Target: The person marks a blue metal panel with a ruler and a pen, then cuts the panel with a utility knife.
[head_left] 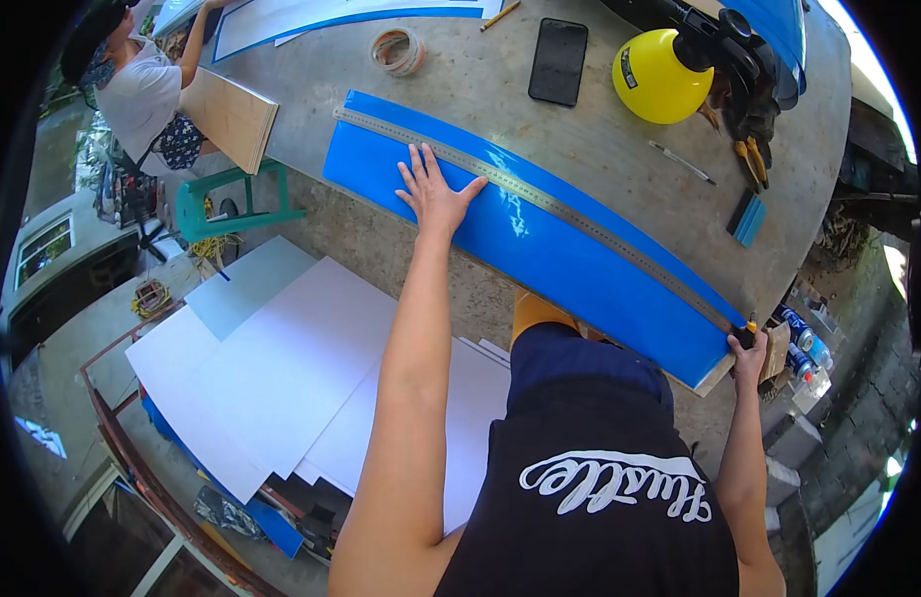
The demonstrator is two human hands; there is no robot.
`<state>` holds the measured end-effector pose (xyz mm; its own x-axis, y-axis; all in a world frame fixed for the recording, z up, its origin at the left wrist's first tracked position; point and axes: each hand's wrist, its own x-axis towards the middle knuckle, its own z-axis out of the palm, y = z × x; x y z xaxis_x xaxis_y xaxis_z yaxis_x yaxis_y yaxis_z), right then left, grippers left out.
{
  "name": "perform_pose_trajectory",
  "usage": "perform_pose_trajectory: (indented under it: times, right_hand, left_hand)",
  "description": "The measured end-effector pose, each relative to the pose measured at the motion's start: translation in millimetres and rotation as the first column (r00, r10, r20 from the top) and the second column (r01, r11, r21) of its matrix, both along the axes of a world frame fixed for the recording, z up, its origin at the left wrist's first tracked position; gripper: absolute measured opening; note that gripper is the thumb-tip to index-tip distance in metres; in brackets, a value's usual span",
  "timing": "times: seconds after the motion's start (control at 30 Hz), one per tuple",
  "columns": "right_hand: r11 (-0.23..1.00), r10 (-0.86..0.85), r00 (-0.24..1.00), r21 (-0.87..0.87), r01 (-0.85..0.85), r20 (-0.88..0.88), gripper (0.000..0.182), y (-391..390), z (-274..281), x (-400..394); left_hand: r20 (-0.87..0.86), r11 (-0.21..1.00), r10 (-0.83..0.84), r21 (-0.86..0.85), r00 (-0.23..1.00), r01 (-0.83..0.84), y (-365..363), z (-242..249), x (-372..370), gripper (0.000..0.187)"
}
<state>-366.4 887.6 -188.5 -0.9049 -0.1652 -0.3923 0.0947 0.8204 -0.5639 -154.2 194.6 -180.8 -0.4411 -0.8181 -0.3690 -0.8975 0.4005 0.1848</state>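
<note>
A glossy blue sheet lies along the near edge of the grey table. Lengthwise across it rests a long metal ruler. My left hand is spread flat on the sheet's left part, its fingertips at the ruler's near edge. At the right end, my right hand is closed around a cutter with a black body and an orange part, beside the ruler's end. The cutter's blade is too small to make out.
On the table are a tape roll, a phone, a yellow spray bottle, a pen and a blue squeegee. White sheets lie below left, near a green stool. Another person is at upper left.
</note>
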Motion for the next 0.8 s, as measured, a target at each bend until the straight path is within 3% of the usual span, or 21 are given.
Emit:
perform_pose_trajectory:
  times: [0.8]
  right_hand:
    - [0.999, 0.002, 1.0, 0.039, -0.002, 0.004, 0.043, -5.3, 4.7, 1.3]
  left_hand:
    - [0.008, 1.0, -0.016, -0.02, 1.0, 0.017, -1.7, -5.7, 1.2, 0.142]
